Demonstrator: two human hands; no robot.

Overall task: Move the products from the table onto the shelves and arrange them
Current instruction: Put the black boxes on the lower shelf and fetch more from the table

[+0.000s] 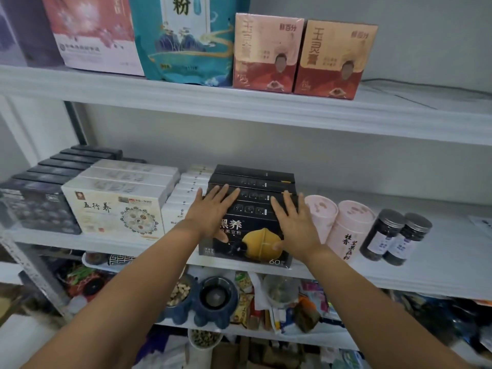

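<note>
A row of black boxes (253, 198) with a yellow picture on the front one stands on the middle shelf (439, 267). My left hand (213, 211) lies flat on the top left of the front boxes, fingers straight, thumb down over the front face. My right hand (292, 219) lies flat on the top right in the same way, thumb on the front face. Both palms press on the boxes from above and in front.
Left of the black boxes stand narrow white boxes (183, 198), larger white boxes (117, 206) and dark blue boxes (37, 203). To the right are two pink tubes (346, 227) and two dark jars (394, 235). The upper shelf holds red-orange boxes (303, 54) and a teal bag (186, 38). Cluttered goods fill the lower shelves.
</note>
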